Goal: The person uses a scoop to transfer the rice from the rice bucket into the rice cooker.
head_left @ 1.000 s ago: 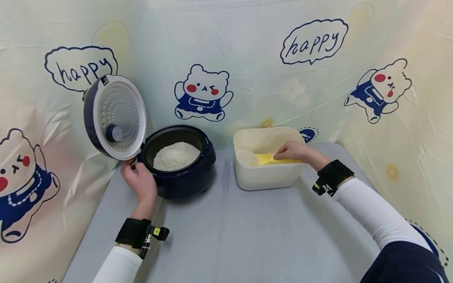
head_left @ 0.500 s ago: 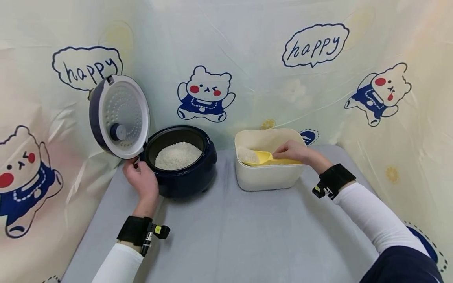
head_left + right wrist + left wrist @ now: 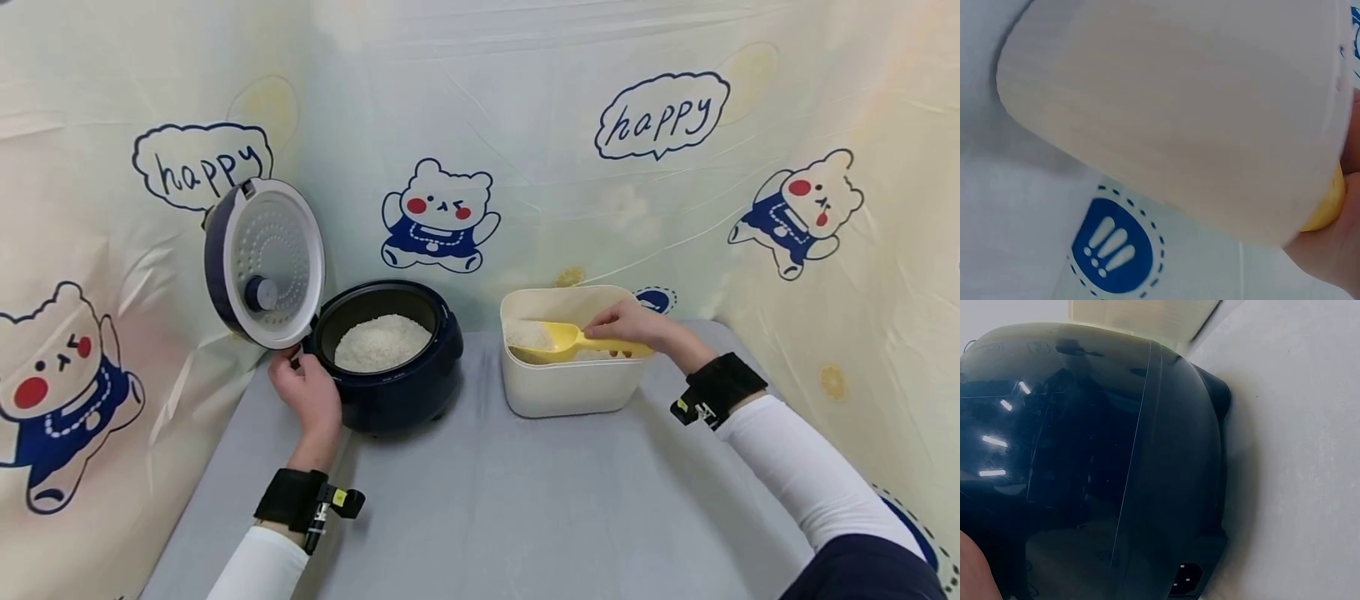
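Head view, right grip holding yellow scoop in rice bin, left grip curled against cooker

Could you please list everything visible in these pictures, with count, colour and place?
rice cooker: one, dark blue, left of centre on the table, lid up.
cooker lid: one, white inside, stands open at the cooker's left.
rice in cooker: one heap, white, inside the pot.
container: one, cream, right of the cooker.
rice in container: some, white, at its left end.
scoop: one, yellow, inside the container.
table: one, grey cover.
backdrop: one, pale, printed with bears and "happy".
wrist bands: two, black, one on each wrist.
left hand: rests against the cooker, below the lid.
right hand: holds the scoop's handle.
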The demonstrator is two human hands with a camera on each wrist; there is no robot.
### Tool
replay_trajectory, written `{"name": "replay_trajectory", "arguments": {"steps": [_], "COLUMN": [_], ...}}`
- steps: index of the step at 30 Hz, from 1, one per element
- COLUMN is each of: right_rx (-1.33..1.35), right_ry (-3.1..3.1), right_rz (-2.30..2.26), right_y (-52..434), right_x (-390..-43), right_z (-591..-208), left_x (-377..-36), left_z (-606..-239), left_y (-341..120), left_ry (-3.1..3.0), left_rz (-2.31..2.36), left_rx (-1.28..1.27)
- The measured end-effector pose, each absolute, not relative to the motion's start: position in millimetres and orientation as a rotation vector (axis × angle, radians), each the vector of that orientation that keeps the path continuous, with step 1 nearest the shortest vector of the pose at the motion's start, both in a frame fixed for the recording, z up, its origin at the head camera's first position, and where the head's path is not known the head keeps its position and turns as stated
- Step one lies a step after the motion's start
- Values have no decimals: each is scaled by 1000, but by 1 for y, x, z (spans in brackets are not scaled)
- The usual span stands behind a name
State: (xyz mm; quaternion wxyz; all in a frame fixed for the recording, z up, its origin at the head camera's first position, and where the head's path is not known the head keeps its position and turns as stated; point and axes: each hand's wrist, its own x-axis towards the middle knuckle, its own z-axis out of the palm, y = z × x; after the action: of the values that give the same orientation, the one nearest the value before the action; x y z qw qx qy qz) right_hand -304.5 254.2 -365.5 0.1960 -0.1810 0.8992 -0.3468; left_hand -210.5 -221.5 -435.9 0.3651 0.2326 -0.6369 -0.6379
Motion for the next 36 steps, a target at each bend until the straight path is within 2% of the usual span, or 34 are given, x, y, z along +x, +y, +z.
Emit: {"name": "replay_trajectory", "arguments": {"steps": [9, 25, 36], "right_rx": [-515, -424, -380], "right_ry": [2562, 2508, 2486], "right_rz": [-920, -1256, -1387], "right_y": [261, 287, 290], "right_x": [-302, -284, -284], "right_z": [-350, -356, -352], "left_x": [-211, -210, -210], "left_z": [-435, -435, -434], "left_y": [-223, -224, -222], "left_ry": [-1641, -1651, -1639], "left_rz": [-1624, -1615, -1627], "left_rx": [606, 599, 593]}}
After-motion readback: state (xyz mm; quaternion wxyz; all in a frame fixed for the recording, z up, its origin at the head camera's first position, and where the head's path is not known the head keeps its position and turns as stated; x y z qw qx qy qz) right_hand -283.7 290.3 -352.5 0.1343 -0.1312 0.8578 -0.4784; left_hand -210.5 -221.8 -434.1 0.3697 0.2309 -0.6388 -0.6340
